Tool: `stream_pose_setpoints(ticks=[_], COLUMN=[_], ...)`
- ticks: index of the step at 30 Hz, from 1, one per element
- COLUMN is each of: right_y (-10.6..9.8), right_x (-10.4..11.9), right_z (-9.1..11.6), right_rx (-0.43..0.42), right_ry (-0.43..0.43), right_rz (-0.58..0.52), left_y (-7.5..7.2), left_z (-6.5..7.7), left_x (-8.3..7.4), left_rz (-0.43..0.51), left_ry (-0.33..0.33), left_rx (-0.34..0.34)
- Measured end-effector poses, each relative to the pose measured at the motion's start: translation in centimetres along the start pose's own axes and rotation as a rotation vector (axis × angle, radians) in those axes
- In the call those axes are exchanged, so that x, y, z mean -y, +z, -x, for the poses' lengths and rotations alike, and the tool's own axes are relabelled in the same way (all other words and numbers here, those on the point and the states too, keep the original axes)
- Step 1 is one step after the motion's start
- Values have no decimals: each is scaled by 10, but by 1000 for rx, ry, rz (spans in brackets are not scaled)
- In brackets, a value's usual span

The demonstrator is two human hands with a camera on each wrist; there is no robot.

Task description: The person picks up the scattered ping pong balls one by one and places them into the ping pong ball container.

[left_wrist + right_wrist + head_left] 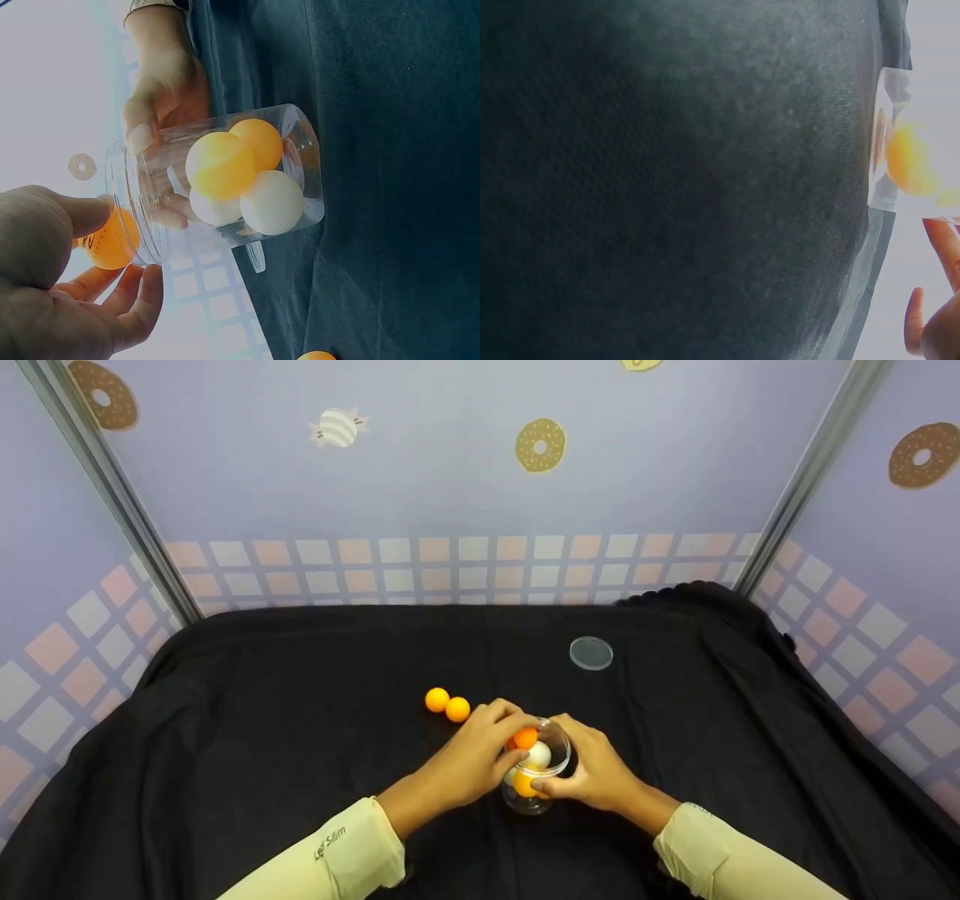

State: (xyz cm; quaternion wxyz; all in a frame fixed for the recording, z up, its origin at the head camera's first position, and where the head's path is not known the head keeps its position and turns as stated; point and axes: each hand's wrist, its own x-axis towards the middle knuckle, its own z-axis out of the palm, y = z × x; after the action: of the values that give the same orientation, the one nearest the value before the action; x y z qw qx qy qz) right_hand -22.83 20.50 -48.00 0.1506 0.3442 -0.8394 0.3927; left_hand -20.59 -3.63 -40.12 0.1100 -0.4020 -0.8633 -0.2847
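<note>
A clear jar (225, 244) stands on the black cloth with several orange and white ping-pong balls inside, among them a white ball (272, 202) and an orange ball (220, 165). My right hand (604, 769) grips the jar from the right, thumb and fingers round its upper part. At the mouth, my left hand (480, 750) pinches an orange ping-pong ball (112, 240) with printing on it, thumb on one side and fingers on the other. That ball overlaps the rim in the left wrist view. The right wrist view catches only the jar's base end and some fingers at its edge.
Two orange balls (437, 700) lie side by side on the black cloth (300, 735), beyond the left hand. Farther back to the right is a clear round lid (591, 653). Patterned panels (450, 472) enclose the table at the back and both sides.
</note>
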Motion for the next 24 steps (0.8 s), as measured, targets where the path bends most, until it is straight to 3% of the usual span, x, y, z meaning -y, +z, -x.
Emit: stream_pose_setpoints(ticks=[24], right_y=[1], right_x=[-2], right_z=[0], right_rx=[-6], right_ry=[3], right_rz=[13], left_y=[3], left_z=[1], left_x=[0], left_rz=[-6], left_ry=[7], left_rx=[-30])
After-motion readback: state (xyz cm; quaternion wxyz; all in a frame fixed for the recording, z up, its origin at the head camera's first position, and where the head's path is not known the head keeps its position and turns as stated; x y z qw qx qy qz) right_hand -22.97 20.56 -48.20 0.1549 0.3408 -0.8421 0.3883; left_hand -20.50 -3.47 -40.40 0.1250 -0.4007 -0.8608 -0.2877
